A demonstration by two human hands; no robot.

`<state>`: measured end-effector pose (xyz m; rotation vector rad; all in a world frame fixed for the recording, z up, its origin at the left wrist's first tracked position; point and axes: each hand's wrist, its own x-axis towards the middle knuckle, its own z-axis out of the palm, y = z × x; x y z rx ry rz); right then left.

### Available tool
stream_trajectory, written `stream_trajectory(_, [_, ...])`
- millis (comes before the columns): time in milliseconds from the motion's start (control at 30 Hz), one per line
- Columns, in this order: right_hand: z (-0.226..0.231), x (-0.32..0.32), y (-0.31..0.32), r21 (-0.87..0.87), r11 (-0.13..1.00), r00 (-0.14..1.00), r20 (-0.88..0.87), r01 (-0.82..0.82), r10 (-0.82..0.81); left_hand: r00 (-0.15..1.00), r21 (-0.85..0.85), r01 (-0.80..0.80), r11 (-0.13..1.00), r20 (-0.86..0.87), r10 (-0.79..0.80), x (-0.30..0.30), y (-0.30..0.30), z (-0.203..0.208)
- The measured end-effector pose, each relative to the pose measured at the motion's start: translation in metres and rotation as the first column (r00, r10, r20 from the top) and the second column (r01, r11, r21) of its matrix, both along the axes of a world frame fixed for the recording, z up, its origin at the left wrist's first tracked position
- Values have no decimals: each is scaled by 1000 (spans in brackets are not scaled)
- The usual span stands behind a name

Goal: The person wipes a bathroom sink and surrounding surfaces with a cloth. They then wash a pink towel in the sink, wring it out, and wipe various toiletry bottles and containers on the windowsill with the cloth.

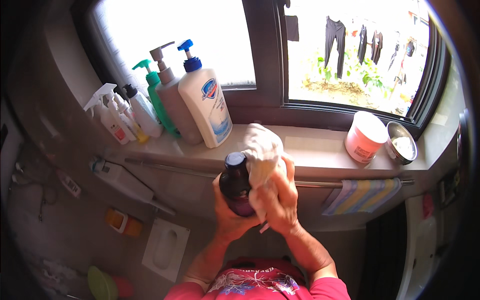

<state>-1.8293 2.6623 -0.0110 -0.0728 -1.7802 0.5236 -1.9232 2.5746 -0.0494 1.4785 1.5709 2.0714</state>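
My left hand (pixel 229 220) is wrapped round a dark purple bottle (pixel 235 185) with a pale cap, held up in front of the window sill. In my right hand (pixel 282 202) is a crumpled whitish cloth (pixel 262 150), pressed against the bottle's right side. The cloth covers part of the bottle, and some of my right fingers are hidden behind it. Just beyond my hands, a large white pump bottle (pixel 207 105) with a blue top stands on the sill.
Left of it on the sill (pixel 305 145) stand a grey pump bottle (pixel 179 110), a green pump bottle (pixel 157 100) and several smaller bottles. A pink tub (pixel 366 137) and a metal bowl (pixel 401 143) sit at the right. Below runs a rail with a striped towel (pixel 362 196). A squat toilet (pixel 166 248) is in the floor.
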Motion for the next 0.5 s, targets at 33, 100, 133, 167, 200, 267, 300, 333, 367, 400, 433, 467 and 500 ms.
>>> stream_trajectory(33, [-8, 4, -12, -90, 996, 1000, -10, -19, 18, 999, 26, 22, 999, 28, -23, -2, 0, -2])
stream_trajectory(100, [-25, 8, -35, -195, 980, 999, -34, -47, 41, 999, -35, -17, 999, -35, 16, -10, -7, -9])
stream_trajectory(133, [-33, 11, -47, -140, 990, 999, 35, 35, -30, 981, -42, 92, 995, 174, -84, -11, -13, -15])
stream_trajectory(167, [-46, 11, -53, -42, 997, 998, 24, 66, -65, 909, -18, 175, 984, 386, -155, -12, -18, -22])
stream_trajectory(200, [-51, 6, -62, -244, 967, 996, -64, -70, 56, 875, -61, 206, 977, 459, -156, -11, -23, -24])
stream_trajectory(267, [-46, 14, -53, -154, 988, 999, -32, -20, 16, 902, -213, 210, 954, 418, -105, -13, -30, -14])
stream_trajectory(300, [-45, 10, -50, -240, 971, 1000, -27, -6, 0, 949, -287, 166, 943, 308, -73, -16, -32, -9])
stream_trajectory(333, [-45, 7, -47, -326, 945, 1000, -22, 7, -15, 975, -73, 112, 991, -186, -124, -15, -31, -16])
stream_trajectory(367, [-45, 4, -44, -409, 912, 999, -17, 18, -28, 978, -57, 124, 991, -162, -132, -13, -33, -13])
stream_trajectory(400, [-39, -1, -40, -518, 849, 995, -59, -101, 83, 971, -54, 236, 970, 50, -233, -12, -41, -14])
stream_trajectory(433, [-33, 0, -32, -610, 730, 949, -147, -309, 279, 962, -56, 269, 962, 65, -265, -12, -44, -15])
stream_trajectory(467, [-31, 0, -27, -675, 569, 871, -248, -469, 424, 952, -57, 301, 952, 81, -296, -12, -46, -16])
stream_trajectory(500, [-31, -1, -24, -699, 430, 791, -329, -572, 516, 945, -52, 315, 948, 105, -309, -11, -48, -16])
